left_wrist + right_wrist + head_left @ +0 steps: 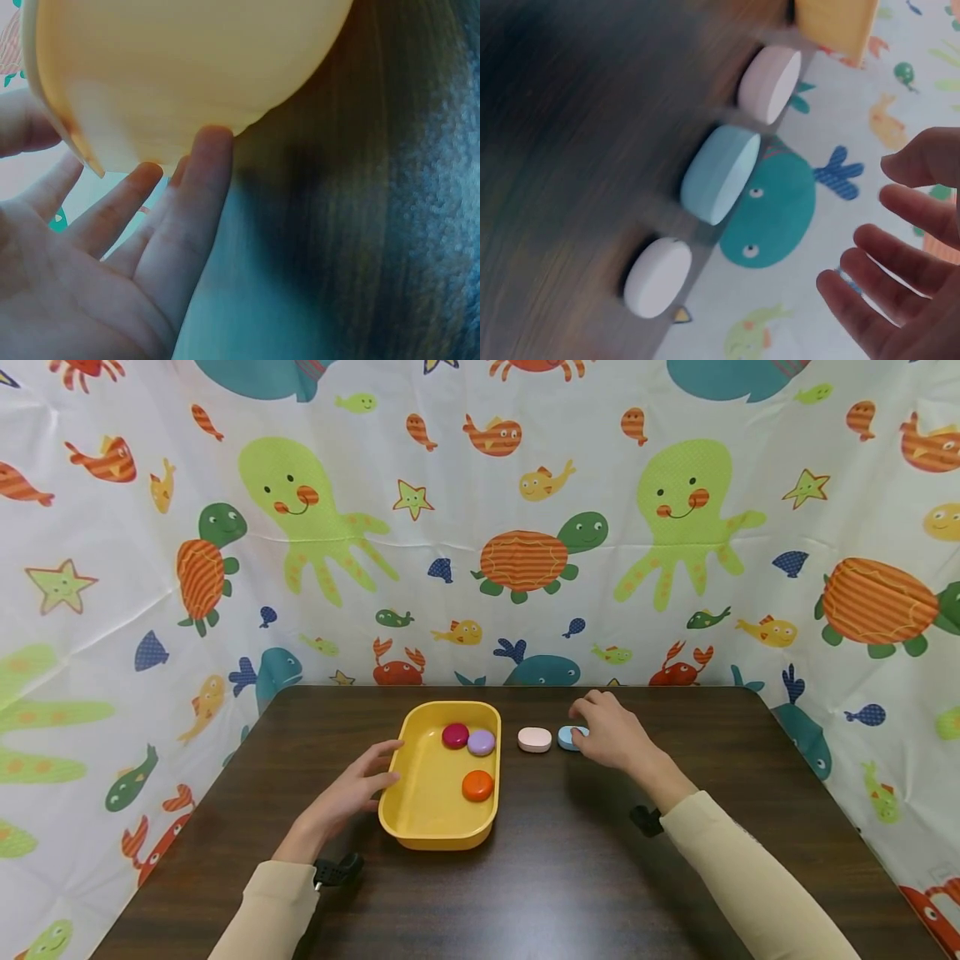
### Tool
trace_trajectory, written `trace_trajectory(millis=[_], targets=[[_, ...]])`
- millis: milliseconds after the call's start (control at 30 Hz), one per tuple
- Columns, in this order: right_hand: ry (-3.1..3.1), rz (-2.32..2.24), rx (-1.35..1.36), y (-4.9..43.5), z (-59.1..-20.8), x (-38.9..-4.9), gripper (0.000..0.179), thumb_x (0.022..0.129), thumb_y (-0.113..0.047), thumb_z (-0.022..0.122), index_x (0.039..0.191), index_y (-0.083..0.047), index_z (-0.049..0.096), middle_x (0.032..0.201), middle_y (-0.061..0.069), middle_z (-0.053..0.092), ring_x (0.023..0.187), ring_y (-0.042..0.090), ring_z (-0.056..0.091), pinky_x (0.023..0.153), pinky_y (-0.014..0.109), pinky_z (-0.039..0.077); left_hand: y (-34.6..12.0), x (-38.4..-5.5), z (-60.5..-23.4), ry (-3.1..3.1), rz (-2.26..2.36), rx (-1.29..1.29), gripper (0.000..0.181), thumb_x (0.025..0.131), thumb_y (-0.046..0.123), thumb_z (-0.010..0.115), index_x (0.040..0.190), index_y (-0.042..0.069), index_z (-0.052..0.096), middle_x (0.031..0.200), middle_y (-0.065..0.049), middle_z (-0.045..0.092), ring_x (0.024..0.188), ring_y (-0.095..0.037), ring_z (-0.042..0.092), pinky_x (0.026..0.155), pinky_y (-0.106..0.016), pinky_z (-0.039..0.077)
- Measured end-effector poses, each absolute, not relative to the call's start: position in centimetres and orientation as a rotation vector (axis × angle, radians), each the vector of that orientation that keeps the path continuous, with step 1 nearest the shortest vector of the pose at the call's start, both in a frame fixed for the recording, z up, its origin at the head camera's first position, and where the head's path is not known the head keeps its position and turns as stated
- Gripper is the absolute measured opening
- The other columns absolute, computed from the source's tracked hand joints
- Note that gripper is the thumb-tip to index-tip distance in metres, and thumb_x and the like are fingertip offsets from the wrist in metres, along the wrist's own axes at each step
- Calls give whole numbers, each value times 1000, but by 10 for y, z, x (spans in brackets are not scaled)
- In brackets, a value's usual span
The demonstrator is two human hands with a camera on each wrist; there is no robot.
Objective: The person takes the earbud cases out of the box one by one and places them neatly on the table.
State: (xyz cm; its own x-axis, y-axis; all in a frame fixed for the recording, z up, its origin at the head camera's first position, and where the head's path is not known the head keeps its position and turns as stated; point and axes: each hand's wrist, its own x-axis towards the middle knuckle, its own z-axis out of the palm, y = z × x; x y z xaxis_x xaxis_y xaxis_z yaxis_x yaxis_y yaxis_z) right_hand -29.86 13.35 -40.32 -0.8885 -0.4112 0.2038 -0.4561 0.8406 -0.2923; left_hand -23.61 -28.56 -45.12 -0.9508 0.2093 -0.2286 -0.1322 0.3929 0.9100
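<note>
From where I stand, I count six small candy-like pieces, three in a yellow tray (420, 810) and three out on the dark table (570, 877). There's just the one tray, and it sits left of the table's middle. Inside it are one dark red piece (454, 736) and one purple piece (481, 743), side by side towards the far end, with one orange piece (477, 786) nearer the person.

Right of the tray there's one pale pink piece (535, 741), then one blue piece (567, 738) just beside it. The right wrist view shows one whitish piece (658, 277) past the blue one, in the same row.

The left hand (341, 793) is at the tray's left side, fingers apart and gently bent; I can't tell how firmly they meet the wall. The right hand (615, 735) is over the blue end of the row, fingers loosely curved and separated, pinching nothing.

I see two beige sleeves (750, 868) and two black wristbands (337, 870). Behind hangs a white sheet (465, 468) printed with sea animals, three turtles (525, 560) among them.
</note>
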Motion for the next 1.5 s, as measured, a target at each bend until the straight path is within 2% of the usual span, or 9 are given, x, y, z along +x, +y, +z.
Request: trace_trajectory(millis=[233, 600, 867, 1067, 1500], targets=[[-2848, 496, 771, 122, -396, -290, 24, 93, -20, 68, 113, -7, 70, 119, 11, 60, 113, 32, 53, 82, 50, 55, -285, -235, -451, 2350, 1570, 69, 62, 105, 24, 55, 159, 20, 26, 160, -23, 24, 138, -46, 39, 102, -61, 48], [-2811, 415, 883, 99, -387, -280, 19, 91, -21, 72, 107, -11, 71, 110, 6, 61, 100, 24, 53, 77, 37, 56, -285, -236, -450, 2351, 1568, 65, 61, 105, 22, 55, 159, 20, 27, 160, -23, 24, 139, -47, 38, 101, -61, 48], [-2822, 386, 968, 86, -386, -275, 25, 88, -18, 73, 112, -10, 73, 113, 7, 62, 102, 24, 54, 80, 36, 56, -285, -236, -449, 2359, 1561, 68, 63, 104, 23, 56, 159, 21, 26, 161, -22, 23, 139, -47, 38, 103, -60, 47], [-2803, 360, 1036, 73, -384, -272, 21, 90, -21, 73, 110, -14, 71, 112, 6, 62, 100, 22, 54, 79, 33, 56, -285, -235, -450, 2372, 1553, 70, 63, 104, 25, 57, 159, 23, 25, 161, -21, 23, 139, -46, 39, 103, -60, 46], [-2766, 257, 1191, 48, -381, -269, 28, 90, -22, 71, 116, -13, 70, 109, 5, 60, 95, 20, 50, 78, 29, 53, -286, -235, -450, 2365, 1558, 63, 62, 105, 23, 55, 159, 21, 27, 161, -22, 24, 139, -47, 38, 102, -60, 47]])
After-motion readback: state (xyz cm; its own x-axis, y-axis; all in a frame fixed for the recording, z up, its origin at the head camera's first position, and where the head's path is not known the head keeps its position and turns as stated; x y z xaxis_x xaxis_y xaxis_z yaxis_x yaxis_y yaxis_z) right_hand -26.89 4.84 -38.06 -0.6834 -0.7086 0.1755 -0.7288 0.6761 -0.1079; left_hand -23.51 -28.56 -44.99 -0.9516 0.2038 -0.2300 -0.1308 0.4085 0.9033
